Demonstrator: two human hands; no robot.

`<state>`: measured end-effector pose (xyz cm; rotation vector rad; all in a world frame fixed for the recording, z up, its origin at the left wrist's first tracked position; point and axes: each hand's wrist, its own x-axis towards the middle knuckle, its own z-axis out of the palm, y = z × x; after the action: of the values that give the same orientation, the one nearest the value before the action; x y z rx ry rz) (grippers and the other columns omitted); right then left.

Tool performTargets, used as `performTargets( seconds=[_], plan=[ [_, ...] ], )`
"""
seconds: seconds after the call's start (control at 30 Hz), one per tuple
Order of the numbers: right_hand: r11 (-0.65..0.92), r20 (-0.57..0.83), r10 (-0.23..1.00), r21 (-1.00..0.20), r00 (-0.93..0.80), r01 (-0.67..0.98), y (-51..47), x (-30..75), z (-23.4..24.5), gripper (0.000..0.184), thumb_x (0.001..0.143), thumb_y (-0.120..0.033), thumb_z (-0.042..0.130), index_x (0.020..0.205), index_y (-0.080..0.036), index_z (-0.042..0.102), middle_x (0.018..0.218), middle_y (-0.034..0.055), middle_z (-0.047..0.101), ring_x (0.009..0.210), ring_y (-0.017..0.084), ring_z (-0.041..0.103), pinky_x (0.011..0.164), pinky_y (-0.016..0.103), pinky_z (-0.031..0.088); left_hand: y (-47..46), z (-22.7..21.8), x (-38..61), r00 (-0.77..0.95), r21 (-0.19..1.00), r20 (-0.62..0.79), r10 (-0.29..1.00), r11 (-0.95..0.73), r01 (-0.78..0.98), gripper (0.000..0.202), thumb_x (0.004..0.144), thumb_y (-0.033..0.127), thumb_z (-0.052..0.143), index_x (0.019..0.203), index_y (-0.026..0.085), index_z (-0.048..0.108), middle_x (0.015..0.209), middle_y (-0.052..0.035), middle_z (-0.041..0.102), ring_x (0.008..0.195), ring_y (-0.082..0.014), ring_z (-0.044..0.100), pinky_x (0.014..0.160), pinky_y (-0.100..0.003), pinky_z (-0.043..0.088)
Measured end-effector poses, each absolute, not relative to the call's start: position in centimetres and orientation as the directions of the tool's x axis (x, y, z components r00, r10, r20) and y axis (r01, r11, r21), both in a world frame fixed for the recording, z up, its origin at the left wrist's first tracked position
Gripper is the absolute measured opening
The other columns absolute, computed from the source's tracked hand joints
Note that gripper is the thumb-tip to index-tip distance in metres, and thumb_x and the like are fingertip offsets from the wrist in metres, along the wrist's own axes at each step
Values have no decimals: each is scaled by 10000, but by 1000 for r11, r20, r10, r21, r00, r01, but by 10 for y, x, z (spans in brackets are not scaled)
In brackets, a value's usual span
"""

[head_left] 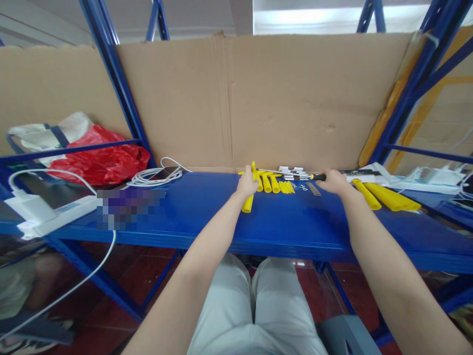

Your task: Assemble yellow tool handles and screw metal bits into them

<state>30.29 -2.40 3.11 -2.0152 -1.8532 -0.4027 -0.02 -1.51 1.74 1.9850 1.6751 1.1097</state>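
Note:
My left hand (247, 185) is closed around a yellow plastic piece (248, 203) with a tubular lower end and a narrow top; my fingers cover its middle. In my right hand (333, 182) is the black handle of a screwdriver (318, 177), its long metal shaft pointing left toward the yellow pieces. Between my hands, similar yellow tubes with crosspieces (274, 183) lie side by side. Several small pointed yellow pieces (286, 187) sit beside them. Farther right are tiny light-coloured parts (303, 188) and a flat metal strip (314, 189).
Long yellow tapered tubes (391, 197) lie right of my right forearm on the blue table (207, 207). A cardboard panel (288, 98) stands behind. At left are a coiled white cable (157, 176), a power strip (70, 214) and a red plastic bag (105, 158).

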Motion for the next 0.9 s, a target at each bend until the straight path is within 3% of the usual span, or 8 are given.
performTargets(
  seconds=[0.2, 0.43, 0.67, 0.9],
  plan=[
    [-45, 485, 873, -27, 53, 999, -20, 307, 27, 297, 710, -304, 630, 965, -210, 750, 1017, 125, 745, 1025, 339, 646, 843, 442, 470, -15, 18, 0, 16, 672, 344, 939, -257, 695, 403, 878, 109, 583, 1231, 243, 442, 1138, -103, 717, 1013, -232, 726, 894, -341, 537],
    [-136, 485, 860, -84, 160, 987, -22, 307, 30, 251, 727, -310, 640, 952, -203, 676, 862, 106, 734, 905, 324, 685, 823, 408, 437, -13, 16, -1, 27, 679, 356, 934, -278, 680, 414, 872, 111, 586, 1246, 221, 445, 1153, -128, 712, 1015, -243, 727, 901, -365, 548],
    [-161, 443, 881, -59, 170, 985, -27, 305, 32, 237, 745, -326, 652, 954, -214, 670, 895, 115, 740, 937, 329, 684, 845, 411, 423, -10, 16, -3, -9, 697, 362, 932, -264, 667, 426, 867, 105, 595, 1250, 224, 452, 1188, -122, 707, 1019, -244, 733, 906, -375, 561],
    [-126, 396, 911, 2, 115, 992, -26, 301, 33, 235, 752, -346, 641, 947, -221, 685, 868, 97, 739, 914, 310, 677, 859, 418, 412, -17, 21, -1, -70, 684, 410, 909, -255, 684, 442, 860, 89, 596, 1267, 217, 479, 1181, -128, 709, 1134, -270, 700, 975, -387, 529]
  ],
)
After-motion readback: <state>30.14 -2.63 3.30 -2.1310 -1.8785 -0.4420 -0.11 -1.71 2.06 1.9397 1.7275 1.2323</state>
